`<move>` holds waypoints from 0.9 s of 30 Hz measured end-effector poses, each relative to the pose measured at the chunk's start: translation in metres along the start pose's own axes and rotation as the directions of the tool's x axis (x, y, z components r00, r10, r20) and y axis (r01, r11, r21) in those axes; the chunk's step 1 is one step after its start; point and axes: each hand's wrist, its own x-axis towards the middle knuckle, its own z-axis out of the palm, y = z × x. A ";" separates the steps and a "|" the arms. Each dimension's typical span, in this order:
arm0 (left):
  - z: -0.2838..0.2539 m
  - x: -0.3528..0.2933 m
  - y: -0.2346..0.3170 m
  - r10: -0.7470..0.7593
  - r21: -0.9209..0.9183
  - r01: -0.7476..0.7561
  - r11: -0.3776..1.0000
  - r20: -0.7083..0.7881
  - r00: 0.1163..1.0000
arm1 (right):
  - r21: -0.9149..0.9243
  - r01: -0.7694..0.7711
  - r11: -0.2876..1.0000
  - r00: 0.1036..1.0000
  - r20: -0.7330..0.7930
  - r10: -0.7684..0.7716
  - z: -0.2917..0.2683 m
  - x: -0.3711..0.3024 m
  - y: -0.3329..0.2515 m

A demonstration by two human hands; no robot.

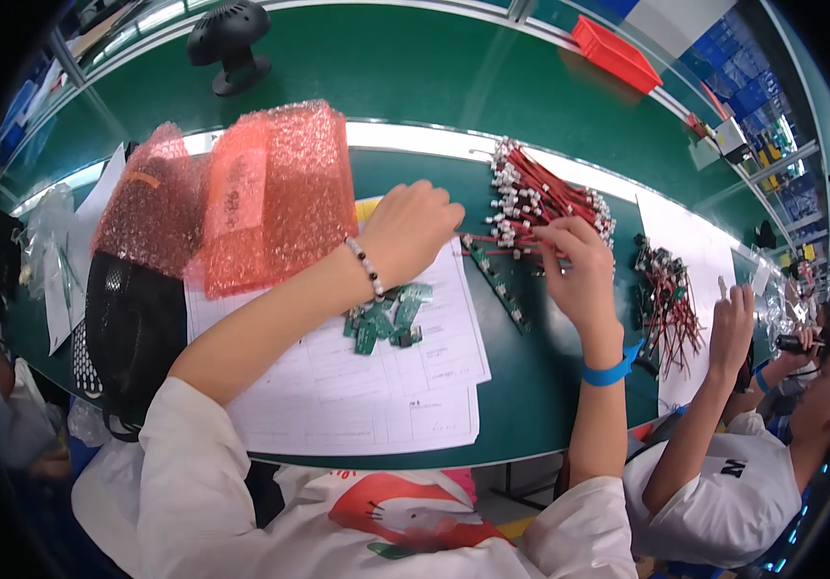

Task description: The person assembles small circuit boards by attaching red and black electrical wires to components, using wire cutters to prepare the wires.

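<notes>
Wire handling appears in hand: the circuit strip (499,287) lies between the curled left hand (411,232) and the right hand (581,275), bent at the red wires (558,196), both grips' contents indeterminable; the next move calls for precise fingertip control.

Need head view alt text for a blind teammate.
A person's right hand is at a pile of red cables with white connectors; the left hand is near a green circuit strip. Loose green boards lie on papers.
</notes>
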 end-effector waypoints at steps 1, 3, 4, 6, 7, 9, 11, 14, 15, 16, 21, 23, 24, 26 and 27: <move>0.001 -0.004 0.000 -0.005 -0.059 0.003 0.998 -0.041 0.999 | 0.029 -0.030 0.999 1.000 -0.009 0.030 -0.001 -0.001 0.001; 0.005 -0.005 -0.002 -0.009 -0.118 0.000 0.993 -0.081 0.997 | 0.049 -0.040 0.998 0.999 -0.017 0.041 0.002 0.000 0.005; 0.008 -0.005 -0.003 -0.003 -0.125 -0.006 0.992 -0.072 0.997 | 0.041 -0.007 0.999 1.000 -0.009 0.007 0.003 0.000 0.005; 0.009 -0.003 -0.003 0.005 -0.133 -0.013 0.991 -0.059 0.998 | 0.018 0.037 0.999 0.999 0.000 -0.037 0.002 0.001 0.006; 0.007 -0.003 -0.003 0.008 -0.109 -0.019 0.994 -0.094 0.995 | 0.019 0.033 0.999 0.999 0.001 -0.033 0.000 0.001 0.006; 0.001 -0.001 0.001 0.017 -0.090 -0.029 0.995 -0.128 0.992 | 0.012 -0.030 0.999 1.000 0.002 0.030 -0.005 0.001 0.008; -0.009 0.002 0.007 -0.015 -0.165 -0.039 0.986 -0.314 0.949 | -0.003 -0.072 0.997 0.997 0.011 0.072 -0.012 -0.001 0.015; -0.021 0.004 0.013 -0.089 -0.225 0.004 0.974 -0.367 0.926 | 0.084 -0.204 0.975 0.964 0.192 0.185 -0.020 -0.003 0.022; -0.024 0.005 0.013 -0.086 -0.228 0.001 0.974 -0.366 0.927 | 0.081 -0.207 0.975 0.963 0.191 0.189 -0.021 -0.004 0.021; -0.027 0.005 0.012 -0.082 -0.246 -0.021 0.969 -0.401 0.912 | 0.068 -0.237 0.969 0.952 0.214 0.218 -0.020 -0.004 0.020; -0.063 0.002 0.007 -0.054 -0.322 -0.098 0.942 -0.432 0.900 | 0.017 -0.240 0.971 0.939 0.256 0.228 -0.018 -0.004 0.019; -0.078 0.000 0.009 -0.113 -0.433 -0.068 0.899 -0.379 0.918 | 0.055 -0.212 0.976 0.963 0.181 0.199 -0.020 -0.005 0.019; -0.087 -0.001 0.010 -0.118 -0.453 -0.053 0.890 -0.342 0.932 | 0.057 -0.213 0.975 0.963 0.182 0.200 -0.020 -0.004 0.017; -0.088 -0.002 0.016 -0.118 -0.500 -0.068 0.863 -0.331 0.936 | -0.050 -0.187 0.981 0.980 0.056 0.189 -0.023 -0.003 0.011; -0.090 -0.004 0.019 -0.121 -0.541 -0.078 0.837 -0.323 0.939 | -0.042 -0.182 0.982 0.981 0.058 0.184 -0.022 0.001 0.003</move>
